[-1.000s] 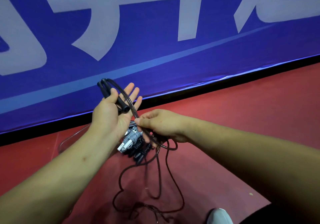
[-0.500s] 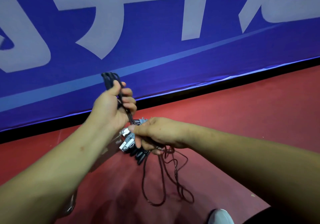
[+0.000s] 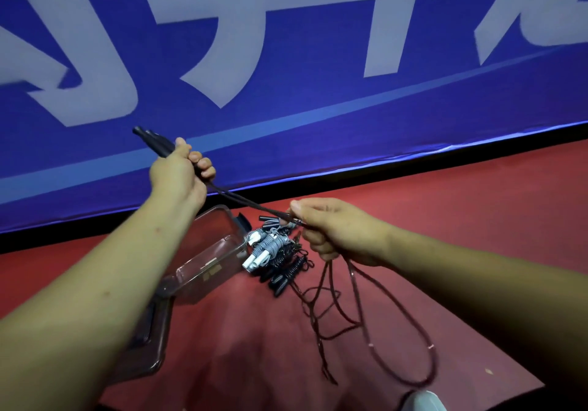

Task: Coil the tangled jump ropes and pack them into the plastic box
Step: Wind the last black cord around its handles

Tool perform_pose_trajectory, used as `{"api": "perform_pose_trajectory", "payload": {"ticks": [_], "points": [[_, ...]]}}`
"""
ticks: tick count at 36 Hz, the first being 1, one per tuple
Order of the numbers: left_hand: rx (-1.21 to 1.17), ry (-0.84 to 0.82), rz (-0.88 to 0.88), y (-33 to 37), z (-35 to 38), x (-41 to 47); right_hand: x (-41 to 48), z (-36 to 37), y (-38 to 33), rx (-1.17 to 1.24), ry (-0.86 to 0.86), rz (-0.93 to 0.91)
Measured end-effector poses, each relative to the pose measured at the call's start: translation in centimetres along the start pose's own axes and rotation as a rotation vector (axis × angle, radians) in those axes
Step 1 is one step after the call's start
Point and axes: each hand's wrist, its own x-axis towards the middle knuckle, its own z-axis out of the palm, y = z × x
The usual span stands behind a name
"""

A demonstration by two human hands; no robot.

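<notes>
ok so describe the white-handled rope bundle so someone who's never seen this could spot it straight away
On the red floor below the blue banner lies a clear plastic box. A pile of coiled ropes sits at its right. The white-handled bundle is nearest the box, wrapped in grey cord; the black bundles beside it show no white.

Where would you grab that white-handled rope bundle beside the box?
Around the wrapped middle of the white-handled bundle, from above. Grey cord is wound there round the handles, so one grip should lift it whole. The box and black bundles sit close on either side, leaving the top free.
</notes>
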Motion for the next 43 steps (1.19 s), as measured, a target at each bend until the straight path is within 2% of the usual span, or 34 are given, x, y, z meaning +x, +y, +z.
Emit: {"api": "perform_pose_trajectory", "payload": {"ticks": [5, 10, 14, 18, 20, 23, 26, 32, 35, 37, 40, 43], "points": [[0.086, 0.078, -0.003, -0.5, -1.4, 0.7, 0.2, 2.2, -0.3, -0.095, -0.093, 0.104], [0.340, 0.109, 0.084, -0.6, -1.8, 0.5, 0.2, 2.8, -1.1, -0.071, -0.105, 0.107], [0.515, 0.051, 0.135, -0.7, -2.1, 0.2, 0.0, 1.3, -2.9, -0.122, -0.007, 0.043], [0.850, -0.084, 0.144, -1.5, -1.9, -0.1, -0.2, 0.5, -3.7, -0.232, 0.062, -0.016], [1.045, -0.199, 0.078, -2.0, -2.1, -0.6, -0.2, 0.0, -4.1, -0.307, 0.147, -0.039], [1.200, -0.292, -0.027, -2.8, -2.0, -1.3, -0.5, -1.3, -4.6, -0.401, 0.255, -0.067], [1.376, -0.343, 0.075, -3.0, -1.3, -2.1, -1.2, -2.4, -4.6, -0.482, 0.301, -0.089], [1.325, -0.399, 0.078, -3.8, -1.1, -3.5, -1.8, -3.2, -4.6, -0.465, 0.264, -0.094], [1.306, -0.389, 0.084, -3.9, -1.3, -3.8, -1.7, -3.4, -4.7, -0.548, 0.336, -0.103], [1.184, -0.396, -0.026, -3.9, -1.1, -4.3, -1.5, -3.9, -4.8, -0.566, 0.427, -0.120], [0.929, -0.473, -0.283, -3.9, -0.4, -5.7, -1.5, -4.9, -4.7, -0.618, 0.522, -0.124], [0.915, -0.659, -0.423, -4.2, -0.6, -6.3, -1.7, -5.9, -4.3, -0.657, 0.536, -0.100]]}}
